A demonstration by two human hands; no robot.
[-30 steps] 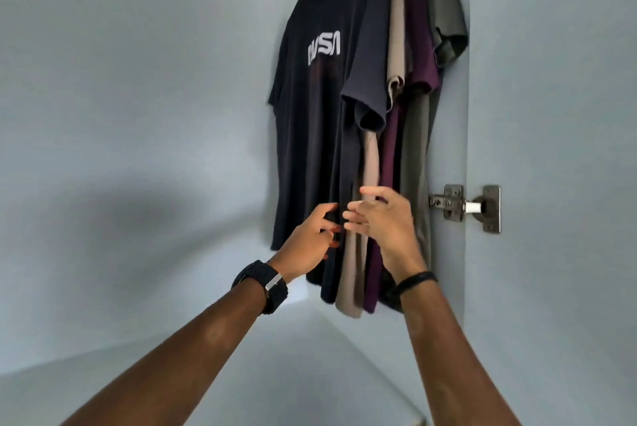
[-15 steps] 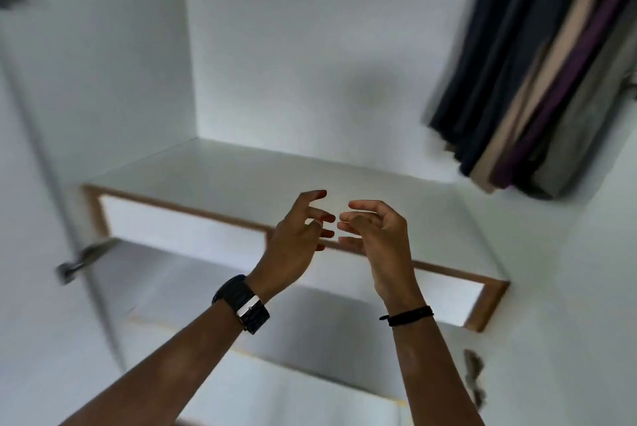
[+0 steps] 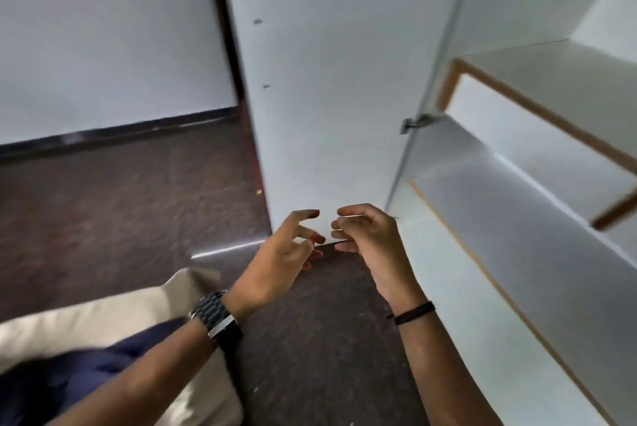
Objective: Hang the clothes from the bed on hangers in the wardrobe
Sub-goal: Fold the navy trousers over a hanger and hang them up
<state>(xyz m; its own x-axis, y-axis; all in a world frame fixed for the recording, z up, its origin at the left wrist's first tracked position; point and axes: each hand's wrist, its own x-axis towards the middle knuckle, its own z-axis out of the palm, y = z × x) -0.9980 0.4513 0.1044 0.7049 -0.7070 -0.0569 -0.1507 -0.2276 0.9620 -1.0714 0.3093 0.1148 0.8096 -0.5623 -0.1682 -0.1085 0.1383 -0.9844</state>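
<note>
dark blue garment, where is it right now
In the head view the dark blue garment lies at the lower left on the cream bed, partly hidden under the left forearm, across the brown floor from the open wardrobe door.

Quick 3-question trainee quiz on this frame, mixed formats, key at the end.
1. True or false: the left hand has a grip on the dark navy garment.
2. The navy garment lies on: A) the white wardrobe shelf B) the cream-covered bed C) the dark brown floor.
3. Fill in: the black thin band is on the ___ wrist.

Key: 1 false, both it and the right hand are empty, fingers loosely curled; 2 B; 3 right.
</note>
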